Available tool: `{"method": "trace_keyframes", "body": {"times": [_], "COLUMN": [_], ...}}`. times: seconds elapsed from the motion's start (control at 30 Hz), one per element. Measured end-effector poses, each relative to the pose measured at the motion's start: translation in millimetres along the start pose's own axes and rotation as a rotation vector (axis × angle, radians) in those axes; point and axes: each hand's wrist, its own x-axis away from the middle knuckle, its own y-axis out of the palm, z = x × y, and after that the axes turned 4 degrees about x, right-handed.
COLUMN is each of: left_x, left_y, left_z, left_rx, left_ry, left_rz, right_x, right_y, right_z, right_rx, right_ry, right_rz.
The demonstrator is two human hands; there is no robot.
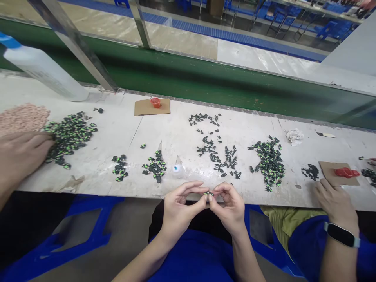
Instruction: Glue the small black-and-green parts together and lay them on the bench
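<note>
Near the front edge of the white worktable, my left hand point(183, 201) and my right hand point(227, 201) meet fingertip to fingertip. Pinched between them is a small black-and-green part point(208, 193), too small to make out in detail. Just beyond my left hand stands a small bottle point(177, 169) with a blue tip. Past my right hand lie loose small dark pieces point(227, 162). To the left of the bottle is a little pile of black-and-green parts point(155, 166), with a smaller cluster point(119, 167) farther left.
A co-worker's hand point(25, 154) touches a big black-and-green pile at left, by pink pieces point(25, 117) and a large white bottle point(47, 72). Another person's hand point(335, 199) rests at right near cardboard point(326, 172). A red cup point(155, 102) sits on cardboard at the back.
</note>
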Motion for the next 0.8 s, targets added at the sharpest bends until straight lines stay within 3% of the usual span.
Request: {"method": "trace_keyframes", "body": {"times": [0.27,0.43,0.5,0.57,0.6,0.67,0.73,0.8], "left_x": [4,6,5,3,1,-3,-8,-13], "left_y": [3.8,10.3,5.6,-5.8,-13.8,-33.1,-54.4,-73.9], "left_z": [-18,-23,-19,-14,-11,-9,-10,-14], "left_rx": [-0.062,-0.183,-0.307,-0.428,-0.490,-0.637,-0.806,-0.955], "left_ry": [0.156,0.323,0.496,0.697,0.782,0.863,0.806,0.687], "left_rz": [-0.061,-0.195,-0.207,-0.162,-0.110,0.035,0.188,0.301], "right_x": [-3,-13,-22,-33,-39,-48,-52,-53], "right_y": [-10,-43,-64,-85,-94,-102,-95,-74], "right_z": [3,6,11,17,19,21,18,14], "right_rx": [0.063,0.222,0.324,0.434,0.498,0.652,0.775,0.814], "right_ry": [-0.107,-0.180,-0.147,-0.067,-0.018,0.037,-0.027,-0.162], "right_rz": [-0.067,-0.060,0.096,0.416,0.587,0.798,0.868,0.800]}}
